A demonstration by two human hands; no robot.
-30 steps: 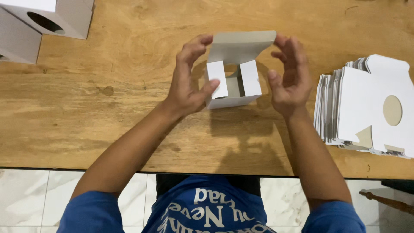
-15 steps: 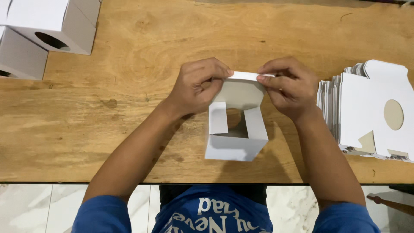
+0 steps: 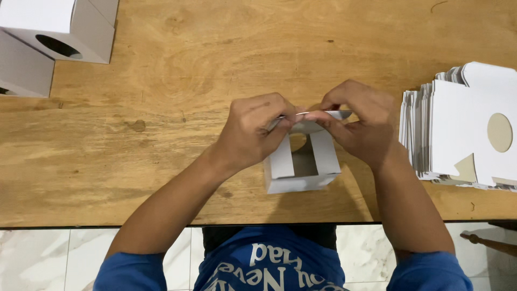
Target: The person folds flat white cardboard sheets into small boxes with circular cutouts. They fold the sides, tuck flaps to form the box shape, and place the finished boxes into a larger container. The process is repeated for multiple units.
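Observation:
A small white cardboard box [image 3: 301, 171] stands open-ended on the wooden table [image 3: 161, 134], its two side flaps folded inward. My left hand [image 3: 253, 132] and my right hand [image 3: 361, 124] both pinch the box's top flap [image 3: 307, 121] at the far edge, bending it over the opening. The fingertips of both hands meet above the flap and hide most of it.
A stack of flat white box blanks [image 3: 463, 129] with a round cutout lies at the right edge. Two assembled white boxes [image 3: 59, 27] with round holes sit at the far left corner. The table's near edge runs above a tiled floor [image 3: 54, 258].
The box was turned down onto the table with its opening toward me. Both hands shifted from its sides to the top flap and have folded it lower.

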